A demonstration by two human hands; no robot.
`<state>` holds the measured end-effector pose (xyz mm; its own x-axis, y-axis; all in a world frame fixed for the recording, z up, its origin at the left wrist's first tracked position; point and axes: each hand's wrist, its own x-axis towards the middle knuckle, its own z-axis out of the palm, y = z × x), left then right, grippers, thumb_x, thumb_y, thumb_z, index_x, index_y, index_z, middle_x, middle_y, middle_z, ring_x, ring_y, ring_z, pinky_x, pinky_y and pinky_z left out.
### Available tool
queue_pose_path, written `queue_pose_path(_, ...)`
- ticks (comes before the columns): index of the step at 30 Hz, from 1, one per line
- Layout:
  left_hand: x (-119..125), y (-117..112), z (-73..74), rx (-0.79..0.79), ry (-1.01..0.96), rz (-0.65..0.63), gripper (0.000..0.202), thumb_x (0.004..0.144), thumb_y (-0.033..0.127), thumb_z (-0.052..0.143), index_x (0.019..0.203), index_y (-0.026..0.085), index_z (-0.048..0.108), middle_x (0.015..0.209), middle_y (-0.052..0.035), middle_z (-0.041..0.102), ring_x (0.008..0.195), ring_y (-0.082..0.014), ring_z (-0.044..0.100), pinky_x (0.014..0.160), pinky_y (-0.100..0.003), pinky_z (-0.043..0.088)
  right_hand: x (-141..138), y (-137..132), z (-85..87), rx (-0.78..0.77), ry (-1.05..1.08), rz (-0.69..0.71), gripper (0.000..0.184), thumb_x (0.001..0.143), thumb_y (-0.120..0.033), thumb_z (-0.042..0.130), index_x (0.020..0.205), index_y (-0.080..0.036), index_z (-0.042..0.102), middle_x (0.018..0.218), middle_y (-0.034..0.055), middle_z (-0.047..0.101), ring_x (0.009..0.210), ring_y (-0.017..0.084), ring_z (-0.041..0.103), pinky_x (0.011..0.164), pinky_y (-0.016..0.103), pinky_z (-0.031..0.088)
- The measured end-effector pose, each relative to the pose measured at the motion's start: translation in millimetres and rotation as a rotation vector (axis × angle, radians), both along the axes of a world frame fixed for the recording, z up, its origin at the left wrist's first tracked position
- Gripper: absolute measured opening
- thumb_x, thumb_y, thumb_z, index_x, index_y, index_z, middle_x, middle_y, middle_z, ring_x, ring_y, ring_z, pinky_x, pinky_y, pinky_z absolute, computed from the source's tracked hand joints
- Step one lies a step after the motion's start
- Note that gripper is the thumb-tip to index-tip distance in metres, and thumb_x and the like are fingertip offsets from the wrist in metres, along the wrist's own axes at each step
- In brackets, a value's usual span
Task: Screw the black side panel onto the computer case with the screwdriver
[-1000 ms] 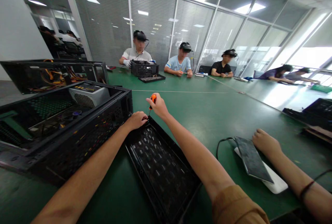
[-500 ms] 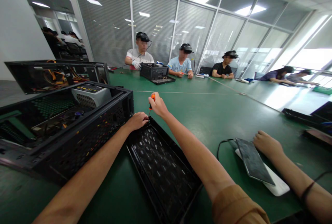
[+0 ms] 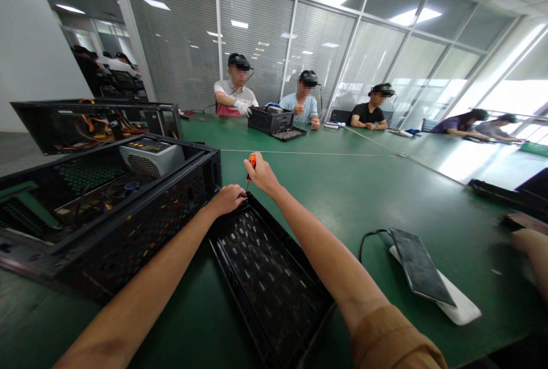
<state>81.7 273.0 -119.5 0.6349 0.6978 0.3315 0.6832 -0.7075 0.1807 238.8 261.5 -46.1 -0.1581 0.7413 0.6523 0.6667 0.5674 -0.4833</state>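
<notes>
My right hand (image 3: 262,173) is wrapped round the orange-and-black handle of a screwdriver (image 3: 252,161). The screwdriver stands nearly upright, its thin shaft pointing down at the far corner of a black computer case front panel (image 3: 269,269). That panel lies on the table with its hollow, ribbed inside facing up. At the same corner, my left hand (image 3: 229,198) is closed over the panel's edge, fingertips close beside the screwdriver's tip. Whatever sits under the tip is too small to make out. An open black computer case (image 3: 141,238) with a grey power supply (image 3: 152,155) stands left of my left arm.
Behind that case stands a second open case (image 3: 165,121). A tablet (image 3: 422,266) rests on a white slab (image 3: 464,309) at the right, with a black cable. Another person's blurred hand (image 3: 531,243) is at the right edge. Across the green table (image 3: 342,186), several people sit.
My hands and the screwdriver have hardly moved. The neighbour's hand at the right has moved away from the tablet towards the right edge. Across the table, a black case has shifted right.
</notes>
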Motion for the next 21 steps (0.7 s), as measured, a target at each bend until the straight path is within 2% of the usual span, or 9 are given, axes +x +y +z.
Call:
queue_pose_path(5,0.3,0.2,0.6,-0.012,0.002,0.001,0.014,0.08,0.025,0.053,0.087,0.019,0.064,0.086,-0.0048,0.063,0.084,-0.018,0.057,0.078,-0.028,0.043,-3.2,0.9,-0.3,0.049,-0.034,0.0,0.026,0.086,-0.045,0.04,0.093,-0.021,0.044,0.066,-0.0037,0.044,0.058,0.014,0.046,0.06,0.023,0.034)
queue_pose_path(12,0.1,-0.5,1.5,-0.023,-0.001,-0.001,0.014,0.08,0.025,0.053,0.086,0.019,0.064,0.087,-0.0046,0.063,0.087,-0.0177,0.057,0.08,-0.028,0.042,-6.1,3.2,0.5,0.033,-0.024,0.068,0.027,0.086,-0.041,0.04,0.105,-0.022,0.046,0.078,-0.0008,0.051,0.064,0.014,0.049,0.066,0.025,0.037)
queue_pose_path(21,0.5,-0.9,2.7,-0.022,0.0,-0.002,0.014,0.079,0.025,0.054,0.085,0.018,0.065,0.086,-0.0051,0.064,0.085,-0.0184,0.057,0.079,-0.028,0.043,-2.8,0.1,1.3,-0.021,0.006,0.04,0.027,0.087,-0.043,0.039,0.102,-0.022,0.044,0.074,-0.0021,0.048,0.062,0.014,0.049,0.066,0.026,0.039)
